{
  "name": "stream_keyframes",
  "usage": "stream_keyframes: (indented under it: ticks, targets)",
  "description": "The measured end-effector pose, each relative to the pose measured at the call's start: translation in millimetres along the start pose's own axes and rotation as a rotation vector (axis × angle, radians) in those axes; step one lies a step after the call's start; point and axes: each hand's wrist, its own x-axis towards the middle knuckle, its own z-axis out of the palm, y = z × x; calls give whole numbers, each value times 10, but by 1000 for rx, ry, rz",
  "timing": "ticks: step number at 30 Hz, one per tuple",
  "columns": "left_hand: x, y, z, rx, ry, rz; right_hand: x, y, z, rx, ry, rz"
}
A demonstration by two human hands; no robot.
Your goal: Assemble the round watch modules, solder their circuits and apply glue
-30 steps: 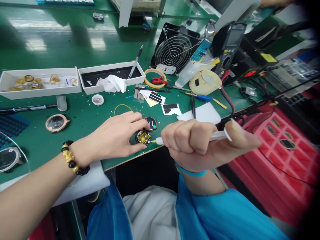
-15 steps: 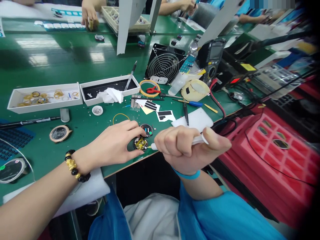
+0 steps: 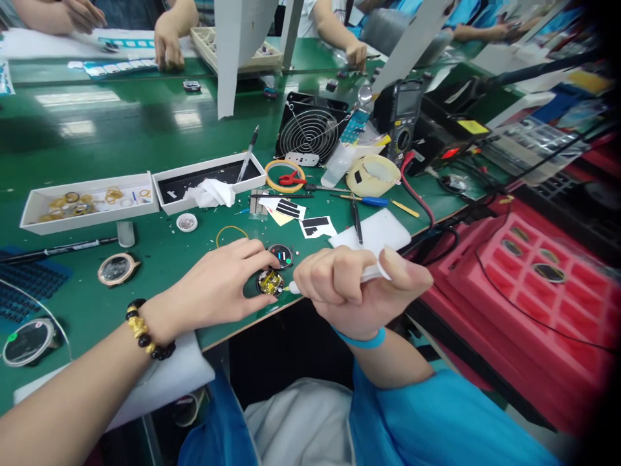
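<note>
Near the table's front edge, my left hand (image 3: 226, 278) grips an opened round watch body (image 3: 270, 282) between thumb and fingers, its yellow and metallic insides facing up. A round black cover (image 3: 280, 256) with small coloured marks lies touching its far side. My right hand (image 3: 359, 288) is wrapped round a white syringe (image 3: 372, 272), with the thumb on its plunger end. The syringe's thin tip points left and is at the right rim of the watch body; whether it touches cannot be made out.
Beyond my hands are two white trays (image 3: 92, 219), a fan (image 3: 310, 133), tape (image 3: 285, 176), tweezers (image 3: 356, 220) on a white pad (image 3: 383, 230) and a multimeter (image 3: 400, 120). Red foam trays (image 3: 543, 285) stand at right. Other people's hands (image 3: 169, 48) are across the table.
The view has shifted slightly. My hands keep their grips on the watch body and syringe. Across the table, one person's hand has come down to the tabletop, and another hand shows at the upper left.
</note>
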Motion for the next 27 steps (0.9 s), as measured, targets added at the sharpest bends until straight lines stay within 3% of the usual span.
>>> stream_keyframes:
  ticks: [27]
  targets:
    - [-4, 0, -15, -16, 17, 10, 28, -3, -69, 30, -16, 23]
